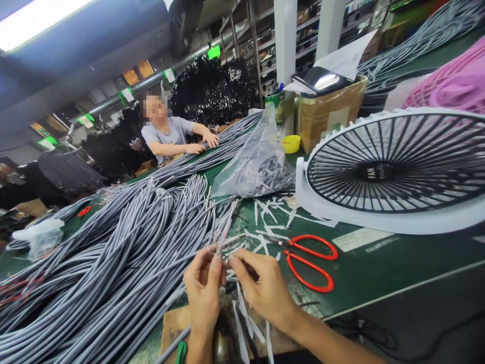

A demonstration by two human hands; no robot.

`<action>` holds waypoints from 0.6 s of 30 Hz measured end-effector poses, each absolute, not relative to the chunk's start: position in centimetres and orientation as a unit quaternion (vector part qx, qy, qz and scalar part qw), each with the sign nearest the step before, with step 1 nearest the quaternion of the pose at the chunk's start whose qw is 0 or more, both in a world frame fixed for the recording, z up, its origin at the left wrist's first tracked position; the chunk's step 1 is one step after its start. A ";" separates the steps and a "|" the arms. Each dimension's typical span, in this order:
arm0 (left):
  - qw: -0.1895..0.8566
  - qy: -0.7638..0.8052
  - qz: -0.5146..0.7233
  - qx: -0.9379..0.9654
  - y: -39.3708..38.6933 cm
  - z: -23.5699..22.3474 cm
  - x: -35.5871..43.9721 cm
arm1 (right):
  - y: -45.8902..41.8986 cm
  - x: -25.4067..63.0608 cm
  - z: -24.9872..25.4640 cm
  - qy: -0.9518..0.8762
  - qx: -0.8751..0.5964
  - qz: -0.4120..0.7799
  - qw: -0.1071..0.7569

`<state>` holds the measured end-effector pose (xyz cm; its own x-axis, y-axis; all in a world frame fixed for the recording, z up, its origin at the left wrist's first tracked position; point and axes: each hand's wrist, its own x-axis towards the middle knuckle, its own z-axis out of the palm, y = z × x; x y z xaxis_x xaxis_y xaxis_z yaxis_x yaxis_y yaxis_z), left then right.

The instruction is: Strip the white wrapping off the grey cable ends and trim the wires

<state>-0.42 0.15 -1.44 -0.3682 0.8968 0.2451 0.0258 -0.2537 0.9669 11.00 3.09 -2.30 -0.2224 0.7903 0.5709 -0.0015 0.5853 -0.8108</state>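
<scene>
Between thumb and fingers, my left hand (204, 285) grips a grey cable close to its stripped end. My right hand (261, 283) is pinched shut just beside it, fingertips nearly touching the left ones; what it holds there is too small to make out. Red-handled scissors (311, 258) lie on the green table right of my hands, blades pointing toward them. Pale cut strips (271, 222) are scattered behind the scissors, and more hang below my hands. A large heap of grey cables (113, 253) spreads over the left side, its ends near my left hand.
A white fan (379, 172) stands at the right. Behind the strips sit a clear plastic bag (261, 169) of scraps, a yellow tape roll (291, 144) and a cardboard box (329, 108). Across the table a co-worker (168, 132) handles cables. The table's front edge (409, 290) runs lower right.
</scene>
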 end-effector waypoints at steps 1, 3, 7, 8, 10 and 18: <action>0.327 0.515 0.649 0.455 0.1 -1.4 -0.4 | 3.1 11.0 -2.3 -0.692 -0.286 0.357 0.558; 0.315 0.521 0.647 0.459 0.1 -1.3 -0.3 | 3.1 11.0 -2.2 -0.684 -0.291 0.362 0.563; 0.311 0.531 0.662 0.428 0.1 -1.4 -0.2 | 3.2 11.0 -2.1 -0.689 -0.298 0.361 0.554; 0.315 0.532 0.665 0.420 0.1 -1.4 -0.3 | 3.2 11.0 -2.1 -0.693 -0.299 0.358 0.550; 0.323 0.532 0.662 0.417 0.1 -1.6 -0.5 | 3.2 11.0 -2.1 -0.696 -0.296 0.357 0.549; 0.305 0.556 0.631 0.448 0.0 -1.8 -0.8 | 3.3 10.9 -2.1 -0.690 -0.289 0.367 0.552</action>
<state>-0.85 -0.01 -1.81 -0.4136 0.8821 0.2255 0.1130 -0.1961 0.9741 10.90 3.28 -2.11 -0.2226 0.8042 0.5510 -0.0063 0.5640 -0.8257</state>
